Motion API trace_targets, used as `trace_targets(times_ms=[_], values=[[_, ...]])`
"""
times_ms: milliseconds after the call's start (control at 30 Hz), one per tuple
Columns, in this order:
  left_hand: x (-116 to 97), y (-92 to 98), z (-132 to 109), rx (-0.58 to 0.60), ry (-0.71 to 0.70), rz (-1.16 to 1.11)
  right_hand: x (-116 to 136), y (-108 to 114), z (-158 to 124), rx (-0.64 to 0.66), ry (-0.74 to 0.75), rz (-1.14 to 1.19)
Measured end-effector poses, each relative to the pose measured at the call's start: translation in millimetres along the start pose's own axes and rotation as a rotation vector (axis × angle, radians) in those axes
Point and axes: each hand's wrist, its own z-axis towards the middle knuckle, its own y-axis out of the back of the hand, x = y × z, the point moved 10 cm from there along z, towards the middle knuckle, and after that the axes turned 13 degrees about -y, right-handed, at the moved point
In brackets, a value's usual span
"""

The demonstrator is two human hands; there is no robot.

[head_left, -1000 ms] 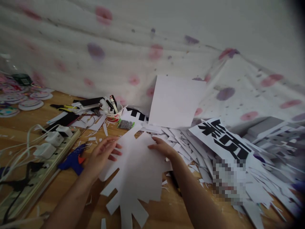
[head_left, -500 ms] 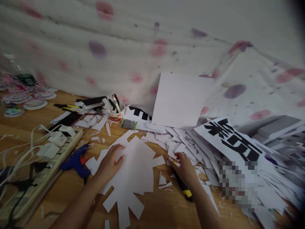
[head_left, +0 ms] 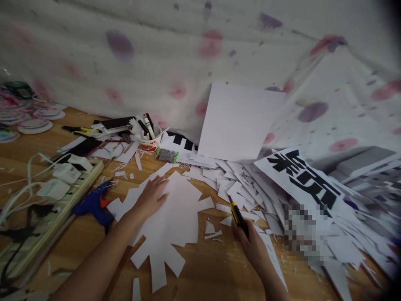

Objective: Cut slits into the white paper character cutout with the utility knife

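Clasping a yellow-and-black utility knife (head_left: 237,213) in its grip, the right hand (head_left: 255,248) sits just right of the cut-out sheet (head_left: 180,215); the left hand (head_left: 152,196) rests flat on that sheet, grip open; beyond the sheet stands a pen cup (head_left: 151,144).

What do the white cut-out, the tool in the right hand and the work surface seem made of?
The white cut-out: thin matte paper or card, flat with crisp cut edges, under the left hand. The utility knife in the right hand: black-and-yellow body, probably plastic; blade unclear. The work surface: wood or wood-look laminate, grain visible, slight sheen.
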Motion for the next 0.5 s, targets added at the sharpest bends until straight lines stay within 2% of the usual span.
trace_targets(times_ms=[133,233,333,500], values=[[-8.8,-13.0,-8.3,0.134,-0.068,0.165,5.9,-10.6,-21.2,0.140,-0.024,0.326],[-13.3,-17.0,-8.2,0.139,-0.053,0.266,31.4,-27.6,-39.9,0.257,0.040,0.423],[-14.3,-18.8,-6.1,0.127,-0.008,0.317,71.1,-40.1,-48.0,0.312,0.165,0.321],[-16.4,-17.8,-5.4,0.112,-0.008,0.325,138.7,-61.3,-40.5,0.328,0.366,-0.045]])
